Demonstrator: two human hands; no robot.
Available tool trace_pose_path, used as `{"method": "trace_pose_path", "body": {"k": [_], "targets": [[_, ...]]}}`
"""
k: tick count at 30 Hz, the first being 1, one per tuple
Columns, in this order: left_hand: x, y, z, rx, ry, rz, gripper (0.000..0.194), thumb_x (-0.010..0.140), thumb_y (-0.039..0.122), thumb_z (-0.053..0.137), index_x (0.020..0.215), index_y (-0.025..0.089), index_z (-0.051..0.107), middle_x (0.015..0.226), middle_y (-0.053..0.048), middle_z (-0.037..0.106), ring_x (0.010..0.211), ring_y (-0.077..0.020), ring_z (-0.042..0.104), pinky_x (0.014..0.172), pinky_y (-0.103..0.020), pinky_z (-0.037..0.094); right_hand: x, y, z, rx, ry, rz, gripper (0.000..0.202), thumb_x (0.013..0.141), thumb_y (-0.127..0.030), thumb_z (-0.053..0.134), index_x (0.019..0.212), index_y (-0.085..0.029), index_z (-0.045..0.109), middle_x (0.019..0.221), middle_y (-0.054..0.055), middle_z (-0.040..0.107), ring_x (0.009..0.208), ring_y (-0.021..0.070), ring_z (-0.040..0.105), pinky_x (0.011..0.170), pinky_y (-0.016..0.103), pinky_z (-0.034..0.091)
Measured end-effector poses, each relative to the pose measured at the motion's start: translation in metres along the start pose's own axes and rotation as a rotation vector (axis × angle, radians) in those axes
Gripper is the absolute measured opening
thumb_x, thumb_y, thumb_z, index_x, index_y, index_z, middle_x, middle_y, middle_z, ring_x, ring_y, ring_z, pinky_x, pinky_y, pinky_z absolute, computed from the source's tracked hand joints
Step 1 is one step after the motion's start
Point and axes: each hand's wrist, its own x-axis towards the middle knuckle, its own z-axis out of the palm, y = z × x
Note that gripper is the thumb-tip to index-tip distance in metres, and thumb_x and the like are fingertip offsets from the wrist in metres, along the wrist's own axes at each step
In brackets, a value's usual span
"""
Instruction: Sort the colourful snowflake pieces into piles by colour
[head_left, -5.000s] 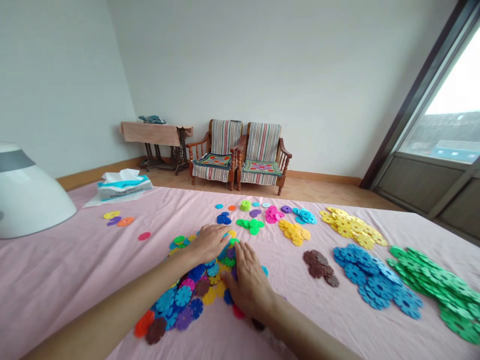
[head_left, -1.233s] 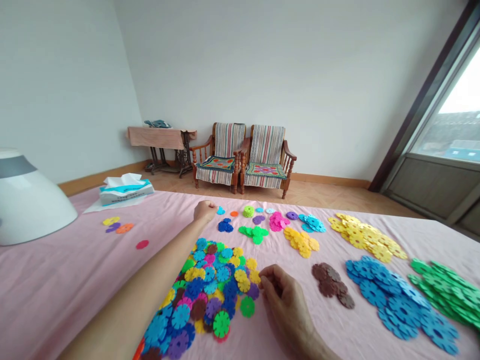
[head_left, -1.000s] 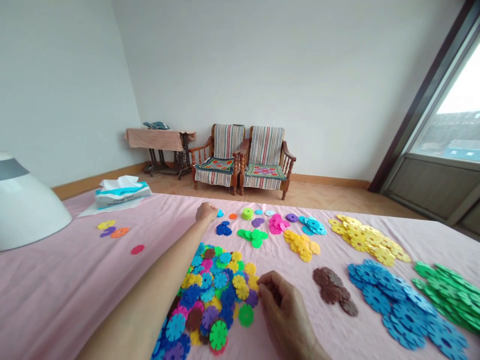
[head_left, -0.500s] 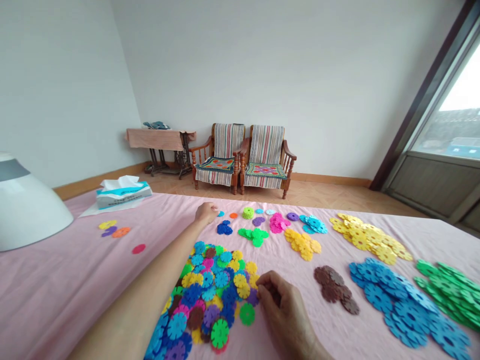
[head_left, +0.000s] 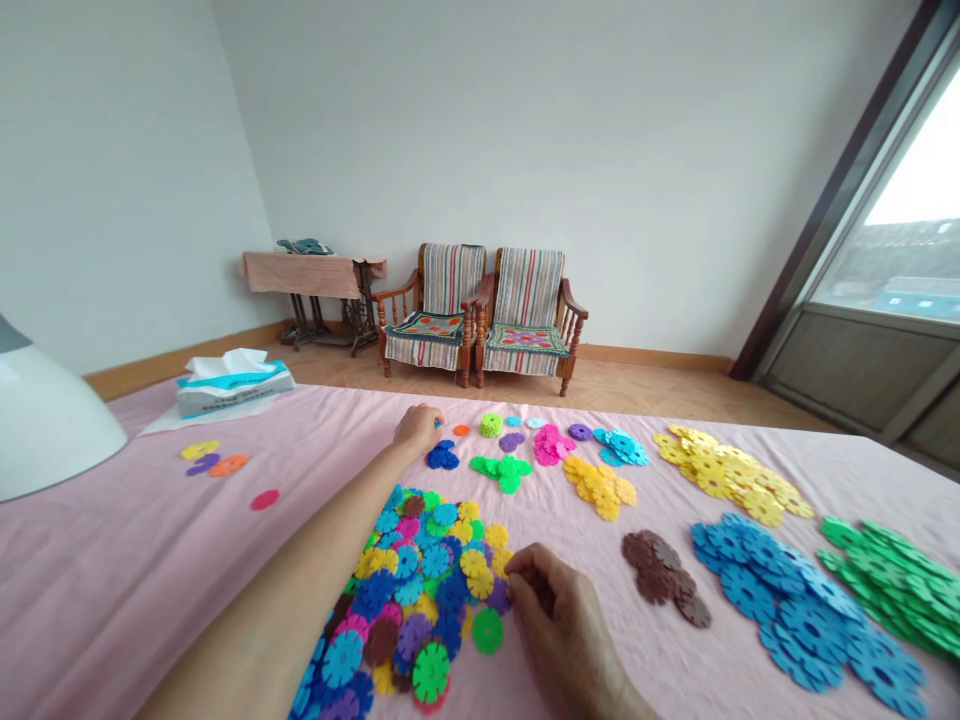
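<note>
A mixed pile of notched plastic discs (head_left: 420,580) lies on the pink cloth between my arms. At its right edge is my right hand (head_left: 551,610), fingers curled and pinched beside yellow and purple discs; what they hold, if anything, is hidden. My left hand (head_left: 421,428) reaches to the far side of the cloth, its fingers closed at a small blue disc, mostly covered, left of an orange disc (head_left: 461,430). Dark blue discs (head_left: 443,455) lie just nearer than it. Green discs (head_left: 504,470), pink discs (head_left: 553,445) and orange-yellow discs (head_left: 600,486) form separate groups.
Brown (head_left: 664,575), blue (head_left: 802,610), green (head_left: 892,575) and yellow piles (head_left: 724,472) spread rightward. A tissue box (head_left: 234,383), a white rounded object (head_left: 52,430) and a few loose discs (head_left: 225,465) are on the left. Two chairs (head_left: 480,320) stand beyond.
My left hand has moved slightly right, over the small blue disc, which it now mostly covers. The whole view has shifted a little. My right hand stays by the pile's edge.
</note>
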Motion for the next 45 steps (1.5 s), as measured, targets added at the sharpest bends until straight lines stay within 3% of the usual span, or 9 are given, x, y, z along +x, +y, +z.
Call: {"method": "trace_pose_path", "body": {"k": [9, 15, 19, 23, 28, 33, 40, 45], "targets": [[-0.022, 0.012, -0.02, -0.068, 0.021, 0.038, 0.028, 0.092, 0.031, 0.055, 0.116, 0.016, 0.057, 0.118, -0.009, 0.058, 0.099, -0.0207, 0.06, 0.084, -0.041, 0.052, -0.001, 0.0, -0.003, 0.001, -0.001, -0.017, 0.014, 0.082, -0.027, 0.049, 0.079, -0.018, 0.06, 0.063, -0.001, 0.056, 0.059, 0.0129, 0.049, 0.052, 0.022, 0.034], [-0.077, 0.019, -0.038, -0.172, -0.082, 0.241, 0.014, 0.082, 0.015, 0.058, 0.086, 0.017, 0.071, 0.084, -0.002, 0.071, 0.08, -0.016, 0.065, 0.076, -0.026, 0.05, -0.002, 0.0, -0.003, -0.023, 0.013, -0.053, 0.013, 0.083, -0.024, 0.047, 0.077, -0.019, 0.058, 0.063, -0.002, 0.054, 0.059, 0.0123, 0.047, 0.052, 0.023, 0.032], [-0.117, 0.024, -0.051, -0.206, -0.145, 0.37, 0.018, 0.076, 0.015, 0.058, 0.083, 0.02, 0.073, 0.084, 0.0, 0.072, 0.076, -0.0153, 0.065, 0.07, -0.022, 0.047, -0.002, -0.005, -0.004, -0.05, 0.009, -0.058, 0.011, 0.081, -0.022, 0.048, 0.077, -0.018, 0.058, 0.062, -0.002, 0.055, 0.057, 0.0125, 0.048, 0.052, 0.023, 0.031], [-0.14, 0.031, -0.059, -0.203, -0.17, 0.448, 0.023, 0.072, 0.018, 0.062, 0.091, 0.021, 0.074, 0.088, -0.003, 0.07, 0.077, -0.0168, 0.063, 0.07, -0.023, 0.045, -0.003, -0.007, -0.005, -0.066, 0.015, -0.066, 0.011, 0.081, -0.022, 0.048, 0.076, -0.019, 0.058, 0.062, -0.002, 0.056, 0.056, 0.0128, 0.048, 0.052, 0.023, 0.031], [-0.149, 0.036, -0.053, -0.21, -0.183, 0.482, 0.023, 0.071, 0.016, 0.062, 0.09, 0.021, 0.074, 0.081, -0.003, 0.07, 0.075, -0.0178, 0.061, 0.07, -0.024, 0.044, -0.003, -0.005, -0.005, -0.074, 0.017, -0.073, 0.012, 0.081, -0.02, 0.047, 0.076, -0.018, 0.058, 0.062, -0.001, 0.056, 0.056, 0.0126, 0.048, 0.052, 0.023, 0.031], [-0.15, 0.034, -0.047, -0.254, -0.198, 0.507, 0.022, 0.074, 0.014, 0.06, 0.089, 0.019, 0.074, 0.089, -0.003, 0.073, 0.085, -0.0184, 0.064, 0.078, -0.025, 0.045, -0.003, -0.003, -0.005, -0.073, 0.016, -0.078, 0.013, 0.081, -0.02, 0.047, 0.079, -0.017, 0.059, 0.063, -0.002, 0.058, 0.057, 0.0125, 0.05, 0.052, 0.023, 0.032], [-0.154, 0.034, -0.042, -0.305, -0.174, 0.446, 0.021, 0.078, 0.015, 0.056, 0.091, 0.016, 0.073, 0.084, -0.002, 0.074, 0.072, -0.0151, 0.065, 0.066, -0.022, 0.047, -0.003, -0.004, -0.005, -0.083, 0.012, -0.079, 0.013, 0.081, -0.02, 0.047, 0.078, -0.018, 0.06, 0.063, -0.002, 0.058, 0.058, 0.0127, 0.051, 0.053, 0.023, 0.035], [-0.157, 0.038, -0.04, -0.316, -0.105, 0.414, 0.024, 0.08, 0.015, 0.056, 0.098, 0.017, 0.072, 0.096, -0.004, 0.073, 0.08, -0.0163, 0.065, 0.069, -0.023, 0.048, -0.003, 0.001, -0.004, -0.132, 0.04, -0.104, 0.013, 0.081, -0.019, 0.047, 0.082, -0.019, 0.06, 0.066, -0.001, 0.058, 0.059, 0.0128, 0.052, 0.054, 0.023, 0.036]]}}
